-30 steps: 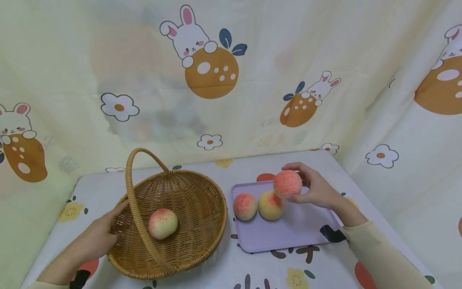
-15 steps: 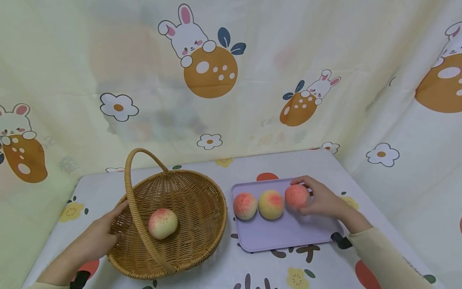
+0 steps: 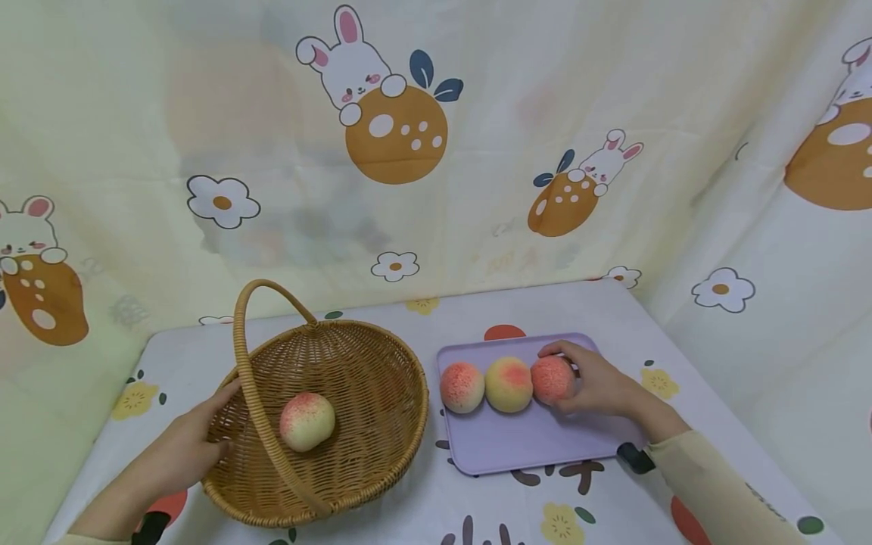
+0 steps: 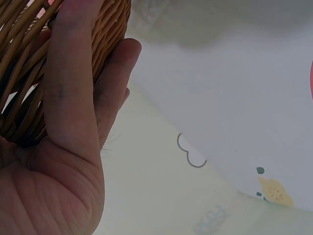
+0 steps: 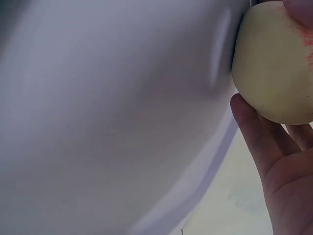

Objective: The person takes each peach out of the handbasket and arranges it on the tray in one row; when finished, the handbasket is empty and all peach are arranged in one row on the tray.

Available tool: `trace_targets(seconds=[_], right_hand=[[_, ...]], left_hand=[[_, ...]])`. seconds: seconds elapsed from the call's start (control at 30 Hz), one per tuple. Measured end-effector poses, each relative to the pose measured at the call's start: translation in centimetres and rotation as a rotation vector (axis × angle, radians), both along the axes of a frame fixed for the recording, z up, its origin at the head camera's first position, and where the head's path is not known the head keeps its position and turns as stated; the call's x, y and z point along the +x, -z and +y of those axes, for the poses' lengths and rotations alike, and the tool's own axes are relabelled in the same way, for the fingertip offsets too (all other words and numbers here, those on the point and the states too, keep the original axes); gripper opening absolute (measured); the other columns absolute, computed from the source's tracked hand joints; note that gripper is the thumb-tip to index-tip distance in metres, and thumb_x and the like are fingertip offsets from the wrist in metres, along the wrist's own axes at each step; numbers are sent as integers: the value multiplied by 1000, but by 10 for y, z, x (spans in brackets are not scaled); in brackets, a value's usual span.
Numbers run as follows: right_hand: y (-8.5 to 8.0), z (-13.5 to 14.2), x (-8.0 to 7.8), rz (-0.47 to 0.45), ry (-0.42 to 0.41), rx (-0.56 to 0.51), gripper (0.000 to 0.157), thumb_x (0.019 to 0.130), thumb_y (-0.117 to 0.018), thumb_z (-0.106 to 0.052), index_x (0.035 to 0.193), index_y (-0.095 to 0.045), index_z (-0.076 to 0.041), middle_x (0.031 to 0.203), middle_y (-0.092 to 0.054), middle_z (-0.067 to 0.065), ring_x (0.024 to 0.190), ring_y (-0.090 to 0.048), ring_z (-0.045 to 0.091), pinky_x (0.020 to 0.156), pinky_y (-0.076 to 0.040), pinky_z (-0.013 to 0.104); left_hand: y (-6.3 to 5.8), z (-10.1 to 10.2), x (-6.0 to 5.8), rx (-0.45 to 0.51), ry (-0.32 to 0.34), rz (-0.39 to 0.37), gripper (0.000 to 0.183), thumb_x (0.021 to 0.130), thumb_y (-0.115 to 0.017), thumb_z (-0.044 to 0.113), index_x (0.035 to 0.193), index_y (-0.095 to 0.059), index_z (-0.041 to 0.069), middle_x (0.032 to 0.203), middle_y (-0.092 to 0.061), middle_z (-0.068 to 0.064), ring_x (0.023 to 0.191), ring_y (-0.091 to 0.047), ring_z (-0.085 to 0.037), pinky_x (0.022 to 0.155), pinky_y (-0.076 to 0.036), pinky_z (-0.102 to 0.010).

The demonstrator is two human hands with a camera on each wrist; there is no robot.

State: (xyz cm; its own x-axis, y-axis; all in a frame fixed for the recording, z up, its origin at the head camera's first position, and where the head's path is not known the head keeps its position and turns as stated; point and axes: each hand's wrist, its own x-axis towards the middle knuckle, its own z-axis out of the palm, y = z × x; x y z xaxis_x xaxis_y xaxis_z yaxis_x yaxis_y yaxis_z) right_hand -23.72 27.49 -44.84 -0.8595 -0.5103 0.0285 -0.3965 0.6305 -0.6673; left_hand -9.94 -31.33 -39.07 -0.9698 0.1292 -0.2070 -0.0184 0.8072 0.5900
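Observation:
At the left stands a wicker basket [image 3: 371, 424] with a tall arched handle. One pale peach with a red blush [image 3: 307, 422] lies inside it. My left hand [image 3: 179, 446] grips the basket's left wall; in the left wrist view, thumb and fingers clasp the woven side [image 4: 110, 36]. On the lilac tray [image 3: 504, 450], a red-speckled peach [image 3: 462, 387] and a yellow peach with a red patch [image 3: 509, 385] sit side by side. Right of them, my right hand [image 3: 602, 384] holds a pinkish-red peach [image 3: 552, 379] down at the tray; its pale side shows in the right wrist view.
A white patterned cloth [image 3: 436, 522] covers the table. Behind and at both sides hangs a pale curtain [image 3: 477, 227] with printed rabbits and flowers. The basket's handle [image 3: 245, 363] arches high over its left part.
My right hand has lowered the pinkish-red peach from above the yellow one to the tray, first rightward, then slightly left against its neighbour. The left hand and basket have stayed put.

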Motion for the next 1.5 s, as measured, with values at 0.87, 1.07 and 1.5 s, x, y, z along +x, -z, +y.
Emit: trace_targets(seconds=[0.87, 1.07, 1.5], right_hand=[[-85, -136, 1, 105, -280, -251, 94, 78, -89, -27, 155, -36, -28, 154, -39, -7, 140, -40, 20, 110, -40, 47], [-80, -195, 16, 98, -373, -321, 90, 80, -87, -34, 154, -36, -27, 154, -38, -8, 142, -37, 17, 113, -37, 40], [-76, -271, 42, 112, -505, -68, 104, 80, -81, -55, 161, -21, -28, 160, -28, -5, 145, -31, 12, 114, -34, 40]], left_hand=[[1, 1, -2, 17, 29, 31, 87, 86, -63, -5, 161, -20, 3, 151, -30, -42, 134, -32, -62, 95, -42, -71], [0, 0, -2, 9, 21, 23, 87, 85, -62, -5, 161, -19, 2, 150, -30, -42, 133, -33, -63, 94, -44, -69], [0, -1, -2, -14, 18, 29, 86, 85, -64, -4, 160, -21, 0, 150, -31, -42, 133, -33, -63, 96, -40, -72]])
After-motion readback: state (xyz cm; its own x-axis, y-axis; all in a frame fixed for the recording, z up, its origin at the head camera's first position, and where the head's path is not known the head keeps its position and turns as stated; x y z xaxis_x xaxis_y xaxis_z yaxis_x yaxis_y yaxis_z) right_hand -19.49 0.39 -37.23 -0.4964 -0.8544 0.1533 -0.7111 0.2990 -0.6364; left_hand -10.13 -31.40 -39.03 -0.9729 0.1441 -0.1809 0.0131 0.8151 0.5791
